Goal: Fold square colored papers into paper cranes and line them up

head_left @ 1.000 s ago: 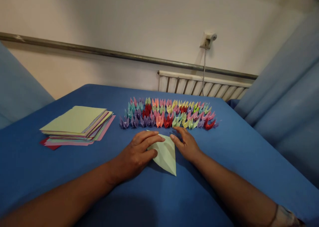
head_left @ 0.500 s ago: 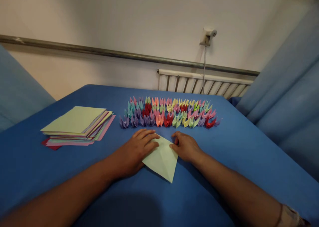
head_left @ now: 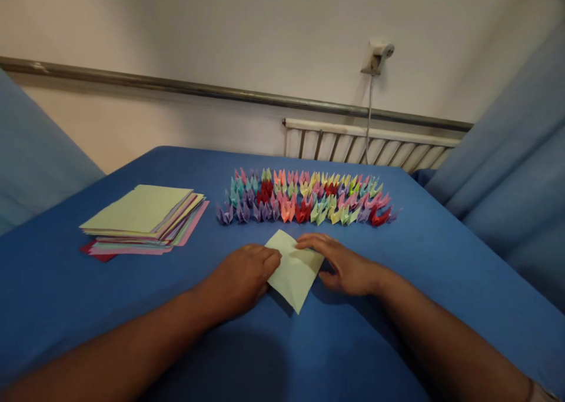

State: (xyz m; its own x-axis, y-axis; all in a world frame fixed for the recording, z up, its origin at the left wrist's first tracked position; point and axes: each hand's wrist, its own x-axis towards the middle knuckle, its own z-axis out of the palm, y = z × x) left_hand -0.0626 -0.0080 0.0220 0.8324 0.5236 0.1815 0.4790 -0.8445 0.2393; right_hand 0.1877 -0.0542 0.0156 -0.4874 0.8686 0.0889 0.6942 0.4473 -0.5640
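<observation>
A pale green sheet of folded paper lies between my hands with one corner pointing toward me. My left hand pinches its left corner, thumb on top and the other fingers curled. At the sheet's right side, my right hand has its fingers stretched over the upper edge, fingertips touching the paper, with the thumb apart below. Beyond the sheet stand rows of small folded paper cranes in many colours.
To the left sits a stack of coloured paper sheets on the blue-covered table. Behind are a metal rail, a radiator and a wall socket with a cord. Blue curtains hang at both sides.
The sheet has turned slightly and its near corner has shifted left. My left fingers have curled in from lying flat on it. My right hand has opened from a pinch and reaches over the top edge.
</observation>
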